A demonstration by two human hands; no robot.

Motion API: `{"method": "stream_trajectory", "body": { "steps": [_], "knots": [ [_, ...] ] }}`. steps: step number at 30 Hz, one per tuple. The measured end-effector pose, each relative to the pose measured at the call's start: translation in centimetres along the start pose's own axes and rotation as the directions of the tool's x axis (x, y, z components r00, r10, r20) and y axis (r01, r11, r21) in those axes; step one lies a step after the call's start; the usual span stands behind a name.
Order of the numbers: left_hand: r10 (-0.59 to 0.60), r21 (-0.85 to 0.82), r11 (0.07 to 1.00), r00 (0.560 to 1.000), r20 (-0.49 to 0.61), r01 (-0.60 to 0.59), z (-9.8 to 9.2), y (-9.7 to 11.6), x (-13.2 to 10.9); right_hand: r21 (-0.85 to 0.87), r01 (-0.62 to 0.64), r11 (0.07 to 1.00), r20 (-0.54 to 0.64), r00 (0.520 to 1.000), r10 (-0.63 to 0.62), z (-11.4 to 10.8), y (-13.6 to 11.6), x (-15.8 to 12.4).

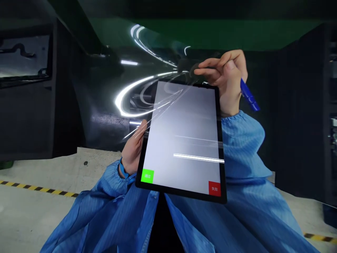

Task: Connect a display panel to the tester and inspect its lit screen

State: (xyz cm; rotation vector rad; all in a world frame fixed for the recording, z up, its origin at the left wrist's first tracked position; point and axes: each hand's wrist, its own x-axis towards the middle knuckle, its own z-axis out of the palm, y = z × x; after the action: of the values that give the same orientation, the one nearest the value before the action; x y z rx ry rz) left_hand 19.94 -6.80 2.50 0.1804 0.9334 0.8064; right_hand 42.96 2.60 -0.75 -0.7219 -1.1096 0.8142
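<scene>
Hands both occupied: left hand point(133, 148) grips the left edge of a tablet point(184, 140), thumb on the front bezel, fingers hidden behind. Right hand point(228, 80) is closed around a blue pen point(249, 95), fingers pinched forward above the tablet's top right corner; contact with the tablet cannot be determined.

A glossy black car body point(105, 105) fills the background, streaked with light reflections. Pale floor point(34, 218) below carries yellow-black hazard tape point(39, 188). The tablet is held tilted in front of the chest, between blue sleeves point(244, 140). Its grey screen shows a green button point(147, 175) lower left and a red button point(214, 188) lower right.
</scene>
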Motion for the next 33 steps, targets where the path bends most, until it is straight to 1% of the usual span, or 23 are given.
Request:
{"method": "stream_trajectory", "body": {
  "steps": [4, 8, 13, 16, 19, 20, 22, 23, 25, 26, 27, 28, 30, 31, 32, 33],
  "knots": [
    [0.012, 0.010, 1.000, 0.999, -0.031, -0.011, 0.2, 0.0, 0.0, -0.011, 0.000, 1.000, 0.005, 1.000, 0.000, -0.3, 0.6, 0.1],
    [0.061, 0.000, 0.998, 0.996, -0.057, -0.061, 0.4, 0.0, 0.1, -0.013, 0.014, 1.000, 0.010, 1.000, -0.014, -0.6, 0.9, 0.2],
    [0.049, -0.022, 0.998, 0.995, -0.083, -0.051, 0.9, 0.2, -0.1, -0.037, -0.039, 0.999, 0.020, 0.999, 0.039, -0.7, 0.7, 0.2],
    [0.064, -0.028, 0.997, 0.986, -0.154, -0.069, 1.0, 0.2, -0.3, -0.041, -0.046, 0.998, 0.012, 0.999, 0.047, -0.6, 0.6, 0.2],
    [0.115, -0.030, 0.991, 0.951, -0.288, -0.129, 1.2, 0.4, -0.5, -0.069, -0.031, 0.997, 0.002, 1.000, 0.031, -0.5, 0.5, 0.2],
    [0.138, -0.026, 0.988, 0.938, -0.318, -0.154, 1.3, 0.5, -0.5, -0.072, -0.021, 0.997, 0.006, 1.000, 0.022, -0.5, 0.5, 0.2],
    [0.154, -0.006, 0.986, 0.936, -0.316, -0.164, 1.5, 0.7, -0.5, -0.061, -0.005, 0.998, 0.023, 1.000, 0.006, -0.5, 0.4, 0.1],
    [0.149, 0.013, 0.988, 0.946, -0.287, -0.152, 1.6, 0.8, -0.5, -0.055, -0.003, 0.999, 0.035, 0.999, 0.005, -0.5, 0.4, 0.1],
    [0.141, 0.051, 0.990, 0.961, -0.240, -0.133, 1.6, 0.8, -0.5, -0.056, 0.002, 0.998, 0.021, 1.000, -0.001, -0.3, 0.3, 0.0],
    [0.168, 0.085, 0.985, 0.955, -0.246, -0.151, 1.5, 0.8, -0.5, -0.064, 0.007, 0.998, 0.000, 1.000, -0.007, -0.2, 0.3, 0.0],
    [0.224, 0.137, 0.972, 0.937, -0.270, -0.192, 1.3, 0.7, -0.4, -0.075, 0.009, 0.997, -0.021, 1.000, -0.010, -0.1, 0.3, 0.0],
    [0.300, 0.206, 0.947, 0.904, -0.305, -0.245, 1.1, 0.6, -0.3, -0.081, 0.015, 0.997, -0.035, 0.999, -0.018, 0.0, 0.3, 0.0],
    [0.447, 0.359, 0.877, 0.820, -0.358, -0.321, 0.5, 0.3, -0.1, -0.069, 0.027, 0.997, -0.048, 0.998, -0.031, 0.2, 0.3, 0.0],
    [0.486, 0.403, 0.851, 0.795, -0.362, -0.337, 0.4, 0.2, 0.1, -0.055, 0.027, 0.998, -0.037, 0.999, -0.029, 0.2, 0.3, 0.0],
    [0.482, 0.398, 0.853, 0.802, -0.352, -0.338, 0.3, 0.1, 0.1, -0.040, 0.023, 0.999, -0.028, 0.999, -0.024, 0.1, 0.2, 0.0],
    [0.442, 0.357, 0.877, 0.834, -0.330, -0.323, 0.3, 0.1, 0.2, -0.027, 0.017, 0.999, -0.018, 1.000, -0.018, 0.1, 0.0, 0.0]
  ]
}}
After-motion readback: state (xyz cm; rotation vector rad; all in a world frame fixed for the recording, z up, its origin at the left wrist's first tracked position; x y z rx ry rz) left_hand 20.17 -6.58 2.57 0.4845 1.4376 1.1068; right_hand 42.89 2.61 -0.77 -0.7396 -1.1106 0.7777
